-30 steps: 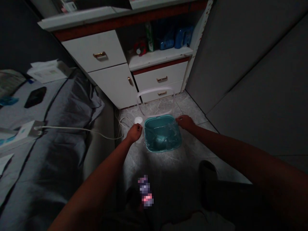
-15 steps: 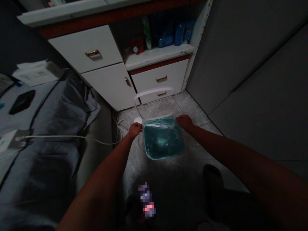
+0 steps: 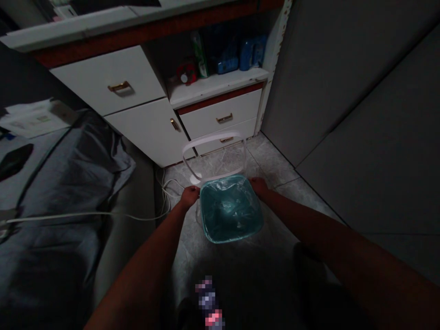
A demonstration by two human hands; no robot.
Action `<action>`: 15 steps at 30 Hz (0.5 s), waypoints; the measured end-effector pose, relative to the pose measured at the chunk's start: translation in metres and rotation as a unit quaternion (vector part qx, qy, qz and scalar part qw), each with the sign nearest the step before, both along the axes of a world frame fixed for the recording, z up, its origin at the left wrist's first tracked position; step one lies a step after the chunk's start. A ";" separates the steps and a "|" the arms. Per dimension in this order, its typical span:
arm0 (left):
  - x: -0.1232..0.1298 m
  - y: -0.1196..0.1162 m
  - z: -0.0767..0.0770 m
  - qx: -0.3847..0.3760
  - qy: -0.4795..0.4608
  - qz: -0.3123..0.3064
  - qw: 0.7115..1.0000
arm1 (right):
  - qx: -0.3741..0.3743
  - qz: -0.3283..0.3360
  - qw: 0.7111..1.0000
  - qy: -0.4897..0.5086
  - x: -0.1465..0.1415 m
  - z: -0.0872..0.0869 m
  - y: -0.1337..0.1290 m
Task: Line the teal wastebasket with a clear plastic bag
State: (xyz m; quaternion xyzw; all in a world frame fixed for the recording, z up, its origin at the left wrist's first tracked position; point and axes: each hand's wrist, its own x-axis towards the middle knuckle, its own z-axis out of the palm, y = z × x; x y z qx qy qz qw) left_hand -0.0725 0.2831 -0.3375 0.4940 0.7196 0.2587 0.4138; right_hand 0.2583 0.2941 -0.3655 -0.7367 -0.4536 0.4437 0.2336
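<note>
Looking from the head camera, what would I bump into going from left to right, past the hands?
grey blanket → left hand → teal bin lined with clear plastic → right hand → grey panel

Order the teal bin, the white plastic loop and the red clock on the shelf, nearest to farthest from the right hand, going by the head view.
From the right hand:
1. Teal bin: at the hand, to its left in view.
2. White plastic loop: behind the bin.
3. Red clock: on the shelf above the drawers, farthest.

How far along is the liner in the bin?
Done: a clear plastic liner already drapes inside the teal bin. In hand: the left hand and right hand sit at the bin's far corners. Left: probably smoothing the rim; the white loop behind is untouched.
</note>
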 end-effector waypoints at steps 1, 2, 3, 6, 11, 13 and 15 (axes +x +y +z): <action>-0.001 0.001 0.002 0.004 0.008 -0.001 1.000 | -0.008 -0.012 0.999 0.031 0.000 0.002 -0.001; -0.002 0.002 0.005 0.013 0.014 0.005 1.000 | -0.014 -0.023 0.998 0.048 0.001 0.005 0.000; -0.003 0.004 0.010 0.025 0.014 0.021 0.999 | -0.016 -0.033 0.998 0.055 0.003 0.010 0.002; -0.005 0.014 0.032 0.058 -0.039 0.094 0.993 | 0.007 -0.084 0.992 0.090 0.009 0.042 0.014; -0.009 0.019 0.080 0.061 -0.191 0.087 0.976 | 0.052 -0.043 0.967 0.246 0.007 0.122 0.037; -0.011 0.007 0.092 0.072 -0.196 0.067 0.976 | 0.058 -0.003 0.971 0.233 0.006 0.144 0.032; -0.012 -0.016 0.096 0.081 -0.167 0.040 0.982 | 0.056 0.032 0.978 0.201 0.008 0.152 0.016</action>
